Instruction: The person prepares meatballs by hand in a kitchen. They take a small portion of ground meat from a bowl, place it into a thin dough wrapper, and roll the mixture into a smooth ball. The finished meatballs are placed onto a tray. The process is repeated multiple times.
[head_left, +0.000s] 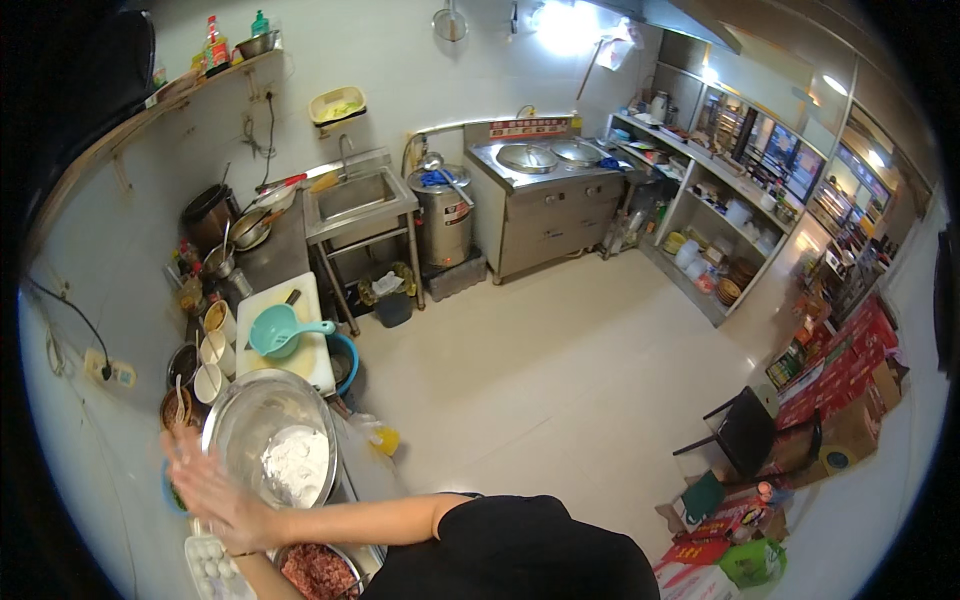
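My right hand (225, 491) is at the near left rim of a large stainless steel mixing bowl (232, 420), blurred by motion. Its fingers are extended, and it looks empty. Behind it, my left hand (229, 535) is mostly covered; the two palms seem to be together. White flour (296, 465) lies heaped in the bowl. Below my forearms, raw minced meat (319, 571) fills a metal basin. Beside it sits a tray of white eggs (212, 562), partly hidden by my arm.
Past the bowl, a turquoise ladle (277, 331) rests on a white cutting board (247, 367) near a dark-handled knife (292, 298). Several white cups (211, 384) line the wall side. A steel sink (356, 199) and a cooker (547, 214) stand farther off; a black chair (746, 435) is at right.
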